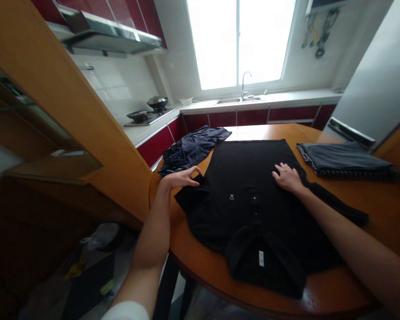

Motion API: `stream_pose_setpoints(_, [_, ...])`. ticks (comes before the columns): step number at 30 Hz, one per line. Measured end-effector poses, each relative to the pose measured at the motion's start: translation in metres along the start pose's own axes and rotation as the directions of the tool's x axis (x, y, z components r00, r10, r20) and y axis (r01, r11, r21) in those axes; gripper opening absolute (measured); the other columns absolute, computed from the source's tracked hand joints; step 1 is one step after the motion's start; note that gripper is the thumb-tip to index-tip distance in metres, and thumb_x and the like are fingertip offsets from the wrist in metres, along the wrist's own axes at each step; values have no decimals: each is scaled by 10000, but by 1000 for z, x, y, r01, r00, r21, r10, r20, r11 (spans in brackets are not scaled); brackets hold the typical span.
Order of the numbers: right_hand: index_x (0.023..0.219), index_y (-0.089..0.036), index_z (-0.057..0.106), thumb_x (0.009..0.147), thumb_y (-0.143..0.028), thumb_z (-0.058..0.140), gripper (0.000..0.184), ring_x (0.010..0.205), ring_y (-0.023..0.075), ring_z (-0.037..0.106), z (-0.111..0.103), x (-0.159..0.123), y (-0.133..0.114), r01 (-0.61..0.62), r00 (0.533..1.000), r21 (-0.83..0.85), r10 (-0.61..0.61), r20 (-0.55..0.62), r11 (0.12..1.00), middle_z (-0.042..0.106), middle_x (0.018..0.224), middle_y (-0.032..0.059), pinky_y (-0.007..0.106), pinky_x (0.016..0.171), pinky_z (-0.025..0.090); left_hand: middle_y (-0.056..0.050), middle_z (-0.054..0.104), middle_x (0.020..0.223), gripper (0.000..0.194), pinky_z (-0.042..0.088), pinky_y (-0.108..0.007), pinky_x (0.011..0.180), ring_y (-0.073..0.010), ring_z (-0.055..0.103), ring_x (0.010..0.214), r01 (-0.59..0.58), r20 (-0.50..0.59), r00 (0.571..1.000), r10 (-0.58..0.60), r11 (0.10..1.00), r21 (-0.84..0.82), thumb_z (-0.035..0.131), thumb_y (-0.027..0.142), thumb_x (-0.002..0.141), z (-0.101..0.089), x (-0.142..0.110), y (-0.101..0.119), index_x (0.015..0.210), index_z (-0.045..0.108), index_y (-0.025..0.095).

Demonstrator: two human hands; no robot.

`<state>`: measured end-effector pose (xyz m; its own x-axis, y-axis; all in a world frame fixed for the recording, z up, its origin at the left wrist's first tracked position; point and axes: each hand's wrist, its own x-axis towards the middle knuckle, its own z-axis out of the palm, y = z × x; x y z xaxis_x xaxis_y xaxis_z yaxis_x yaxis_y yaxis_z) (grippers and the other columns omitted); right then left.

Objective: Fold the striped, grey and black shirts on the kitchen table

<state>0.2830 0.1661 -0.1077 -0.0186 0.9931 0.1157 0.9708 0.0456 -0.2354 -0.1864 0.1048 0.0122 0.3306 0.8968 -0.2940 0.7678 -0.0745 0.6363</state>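
A black polo shirt point(240, 173) lies front side up on the wooden table, its collar towards me and its hem at the far side. My left hand point(184, 178) is at the left sleeve, thumb and index finger closed on the sleeve's edge. Spread flat on the shirt's right half, my right hand point(288, 178) holds nothing and its fingers are apart. The right sleeve stretches out beneath my right forearm. A small light emblem and a white neck label show on the shirt.
The round wooden table point(186, 249) carries crumpled dark clothing point(193, 146) at the far left and a folded grey stack of clothes point(346, 158) at the right. A wooden cabinet frame point(86, 133) stands close on the left. Beyond are a stove, a sink point(228, 101) and a fridge.
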Motion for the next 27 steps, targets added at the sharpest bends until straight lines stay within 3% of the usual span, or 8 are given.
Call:
stream_pose_setpoints(6, [1494,-127,476,1012,-450,344,595,1504,307,294,-1,0,-1,3,1000,2,-3,-4,1000,352,1618,174,539,1203,231,-23,694,1087,716,492,-214,718,-153,647,849,-161,-2,987,163,977,-137,756,434,812,12,-3,32,1464,514,266])
stream_pose_setpoints(13, [1505,-126,459,1015,-459,348,602,1508,304,285,0,1,1,8,1000,4,-8,0,1000,354,1619,165,536,1206,227,-85,760,938,771,550,-287,619,-186,711,676,-8,24,1000,19,912,-411,640,591,893,35,20,38,1524,406,214])
stream_pose_setpoints(15, [1504,-123,460,1017,-450,355,597,1510,303,282,1,0,1,8,1000,6,-8,2,1000,352,1619,167,539,1206,227,-100,761,953,702,528,-260,597,-165,693,657,-69,-104,994,34,930,-360,643,558,896,35,28,31,1462,480,177])
stream_pose_setpoints(18, [1487,-117,480,1016,-437,375,579,1504,309,293,-1,-1,1,7,1000,20,-7,-8,1000,366,1610,175,549,1201,235,-102,747,971,574,502,-243,621,-151,656,700,-149,-320,942,98,979,-136,684,480,863,30,40,16,1309,615,125])
stream_pose_setpoints(20, [1447,-125,528,1003,-414,414,542,1487,322,323,-7,-2,-2,14,999,51,-12,-38,999,412,1582,178,561,1186,262,-95,738,989,472,511,-264,705,-168,649,782,-172,-326,932,160,985,-8,696,440,843,28,47,6,1188,688,119])
stream_pose_setpoints(22, [1369,-138,603,977,-375,473,475,1429,322,409,-18,-9,-11,81,992,112,-69,-107,990,506,1508,173,532,1165,316,-84,723,999,385,507,-280,787,-186,643,855,-206,-257,942,215,977,60,690,423,838,27,52,-3,1086,734,132])
stream_pose_setpoints(24, [1263,-164,677,952,-345,528,389,1310,298,524,-32,-22,-31,244,960,193,-208,-189,950,609,1376,151,462,1127,385,-76,697,1005,346,499,-286,831,-197,631,897,-236,-204,946,253,966,101,679,437,844,27,55,-9,1023,757,151])
stream_pose_setpoints(27, [1145,-230,729,940,-350,586,277,1156,259,593,-52,-59,-77,563,826,296,-526,-200,772,663,1217,100,401,1042,462,-72,635,1023,359,491,-297,880,-200,611,924,-251,-184,944,274,958,139,682,502,840,27,57,-16,951,773,173])
